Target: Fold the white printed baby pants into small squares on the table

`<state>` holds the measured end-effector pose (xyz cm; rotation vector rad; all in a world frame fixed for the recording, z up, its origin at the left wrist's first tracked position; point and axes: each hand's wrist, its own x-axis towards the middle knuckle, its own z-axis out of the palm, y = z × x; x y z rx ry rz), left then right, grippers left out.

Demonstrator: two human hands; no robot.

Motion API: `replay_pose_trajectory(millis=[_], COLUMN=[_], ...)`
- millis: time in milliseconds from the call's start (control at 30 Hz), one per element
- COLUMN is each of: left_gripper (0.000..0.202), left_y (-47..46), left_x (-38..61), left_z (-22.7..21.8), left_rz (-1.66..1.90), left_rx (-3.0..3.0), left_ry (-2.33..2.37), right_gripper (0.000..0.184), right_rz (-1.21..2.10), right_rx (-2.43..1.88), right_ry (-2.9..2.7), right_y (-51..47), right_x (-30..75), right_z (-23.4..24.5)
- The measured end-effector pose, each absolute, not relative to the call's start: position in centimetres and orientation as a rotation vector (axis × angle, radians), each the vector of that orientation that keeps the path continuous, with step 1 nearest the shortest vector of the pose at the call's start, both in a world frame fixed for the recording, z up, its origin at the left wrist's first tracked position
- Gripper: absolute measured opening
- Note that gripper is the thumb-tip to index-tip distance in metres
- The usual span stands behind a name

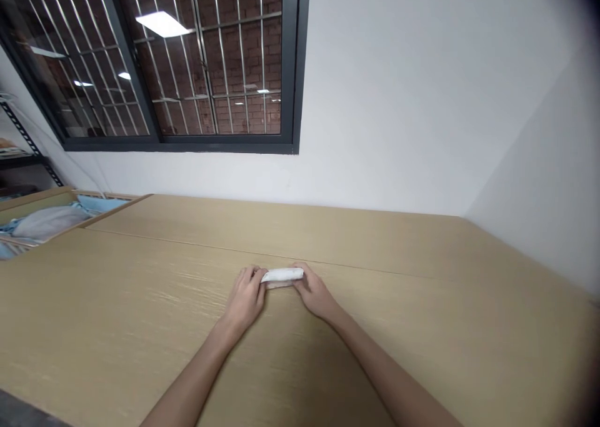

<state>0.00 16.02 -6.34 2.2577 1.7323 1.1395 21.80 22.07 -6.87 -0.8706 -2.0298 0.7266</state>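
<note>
A small white rolled cloth (282,276) lies on the light wooden table (422,302), in the middle of the view. My left hand (246,297) grips its left end with curled fingers. My right hand (313,291) grips its right end in the same way. Both forearms reach forward from the near edge. The ends of the roll are hidden under my fingers.
A wooden bin (42,217) with blue and white fabric stands at the far left. A barred window (164,64) is set in the white wall behind the table. A second wall (553,164) closes off the right side. A dark metal shelf (19,145) stands far left.
</note>
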Motion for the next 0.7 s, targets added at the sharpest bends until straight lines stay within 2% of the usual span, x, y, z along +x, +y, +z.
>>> replay_pose_trajectory(millis=[133, 267, 333, 533, 633, 700], left_gripper=[0.029, 0.041, 0.045, 0.041, 0.039, 0.037], left_y=[15.1, 13.8, 13.1, 12.4, 12.5, 12.3], left_x=[0.8, 1.6, 2.1, 3.3, 3.7, 3.8], left_z=[-5.3, -4.7, -4.6, -5.7, -6.2, -6.1], left_rz=[1.226, 1.136, 1.021, 0.542, 0.499, 0.555], left_rx=[2.078, 1.839, 1.826, 2.138, 2.259, 2.348], left_ry=[1.665, 1.562, 1.570, 1.864, 1.896, 1.925], right_gripper=[0.030, 0.046, 0.048, 0.032, 0.031, 0.038], right_rz=[0.941, 1.043, 0.949, 0.644, 0.590, 0.455], right_rx=[-0.946, -1.074, -1.190, -1.294, -1.322, -1.329], right_ry=[-1.746, -1.580, -1.599, -1.783, -1.833, -1.888], right_y=[22.7, 23.2, 23.4, 24.1, 24.1, 23.5], right_x=[21.3, 21.5, 21.7, 22.0, 21.8, 21.6], right_z=[-5.5, -4.9, -5.2, -7.8, -8.1, -7.2])
